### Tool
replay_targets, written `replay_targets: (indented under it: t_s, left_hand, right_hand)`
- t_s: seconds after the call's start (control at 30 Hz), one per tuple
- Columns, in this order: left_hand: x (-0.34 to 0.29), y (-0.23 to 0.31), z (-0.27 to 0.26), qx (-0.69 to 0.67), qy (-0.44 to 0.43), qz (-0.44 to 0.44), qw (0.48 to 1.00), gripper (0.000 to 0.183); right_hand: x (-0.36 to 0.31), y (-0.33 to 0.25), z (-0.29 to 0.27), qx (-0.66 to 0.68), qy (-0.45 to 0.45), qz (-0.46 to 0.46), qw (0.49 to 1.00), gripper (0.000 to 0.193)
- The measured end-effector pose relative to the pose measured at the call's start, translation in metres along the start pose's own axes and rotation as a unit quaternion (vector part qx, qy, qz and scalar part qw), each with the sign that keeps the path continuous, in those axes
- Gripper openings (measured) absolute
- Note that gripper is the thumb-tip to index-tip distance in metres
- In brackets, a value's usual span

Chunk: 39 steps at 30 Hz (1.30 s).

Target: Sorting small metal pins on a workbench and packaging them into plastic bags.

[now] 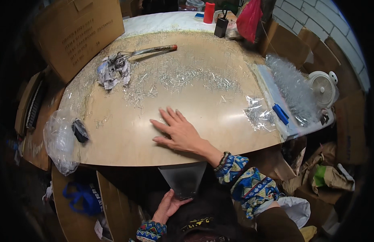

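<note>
My right hand (pixel 181 135) lies palm down on the wooden table (pixel 126 147) near its front edge, fingers spread, holding nothing visible. Just below that edge, my left hand (pixel 167 206) grips the bottom of a greyish see-through plastic bag (pixel 182 178), whose wide top meets the table's rim. Whether anything is in the bag I cannot make out. Beyond my right hand, many small clear, shiny slivers (pixel 174 78) lie scattered over the table. A denser patch of slivers (pixel 257 113) sits to the right. Patterned blue sleeve covers are on both my forearms.
A large cardboard box (pixel 78 36) stands at the back left. Near it lie a crumpled wad (pixel 114 72) and a rod with a red tip (pixel 154 50). A clear plastic bag (pixel 59 139) hangs over the left edge. A blue marker (pixel 280 114) and white fan (pixel 323 89) are right.
</note>
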<state>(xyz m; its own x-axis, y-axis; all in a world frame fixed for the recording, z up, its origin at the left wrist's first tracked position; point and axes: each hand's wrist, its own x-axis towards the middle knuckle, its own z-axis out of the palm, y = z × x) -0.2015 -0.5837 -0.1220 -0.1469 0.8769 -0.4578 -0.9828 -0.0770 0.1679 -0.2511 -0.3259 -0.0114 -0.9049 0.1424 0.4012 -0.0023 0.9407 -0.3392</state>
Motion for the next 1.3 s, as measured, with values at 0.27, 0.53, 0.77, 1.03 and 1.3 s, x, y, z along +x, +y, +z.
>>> replay_targets:
  t_s: [0.27,0.53,0.77,1.03,1.3]
  left_hand:
    - [0.001,-0.011,-0.024,0.147,0.074,-0.014,0.986,0.029]
    - [-0.001,-0.008,-0.027,0.184,0.038,-0.028,0.982,0.026]
    - [-0.005,-0.005,-0.009,0.132,0.015,-0.049,0.99,0.033]
    - [0.001,-0.015,-0.018,0.23,0.092,-0.048,0.968,0.027]
    - [0.001,-0.016,-0.027,0.244,0.041,-0.06,0.967,0.025]
  right_hand:
    - [-0.052,-0.065,0.0,0.02,0.008,0.06,0.998,0.035]
    - [-0.086,-0.075,-0.071,0.204,-0.086,0.106,0.969,0.037]
    - [-0.128,-0.075,-0.026,0.138,-0.078,0.051,0.986,0.03]
    - [-0.145,-0.062,-0.041,0.213,-0.113,0.154,0.958,0.025]
    - [-0.186,-0.074,-0.012,0.192,-0.29,0.121,0.93,0.031]
